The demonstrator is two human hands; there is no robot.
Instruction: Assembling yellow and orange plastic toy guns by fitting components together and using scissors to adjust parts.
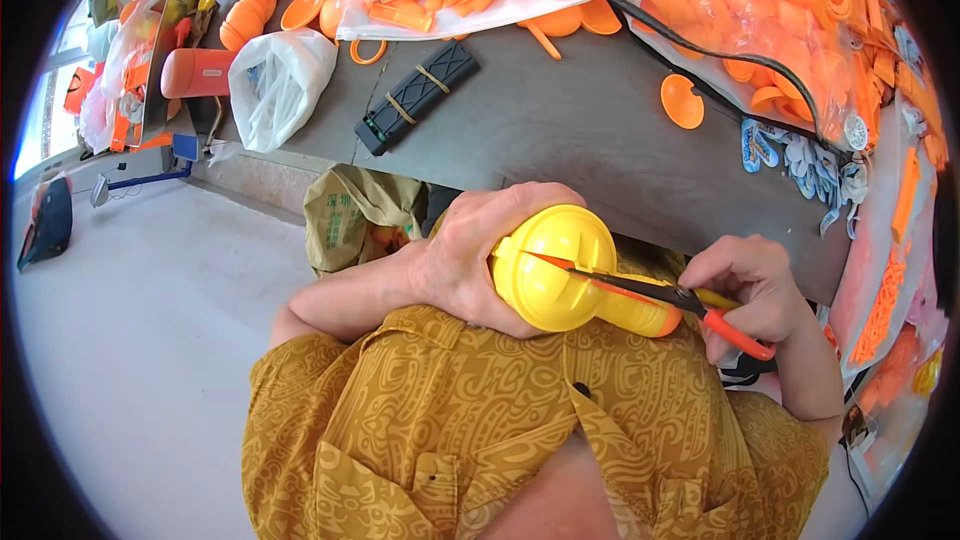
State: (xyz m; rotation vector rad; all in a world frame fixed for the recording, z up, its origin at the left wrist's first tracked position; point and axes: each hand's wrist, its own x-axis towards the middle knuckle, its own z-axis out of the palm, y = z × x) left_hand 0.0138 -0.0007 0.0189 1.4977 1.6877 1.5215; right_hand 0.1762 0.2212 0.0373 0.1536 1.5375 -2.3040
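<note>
The left hand (455,265) is clamped around the yellow toy (560,270), keeping it steady just below the table (560,130) edge. The right hand (745,295) grips the scissors (690,302), their blades together, tip resting on the toy's round face, probably to trim it.

The toy (560,270) sits near the person, just before the table (560,130) edge, with the left hand (470,260) on its left and the right hand (750,290) on its right. The scissors (650,295) reach from the right hand onto the toy. Farther left on the table lies a strapped block (418,95), a plastic bag (280,85) left of it.
</note>
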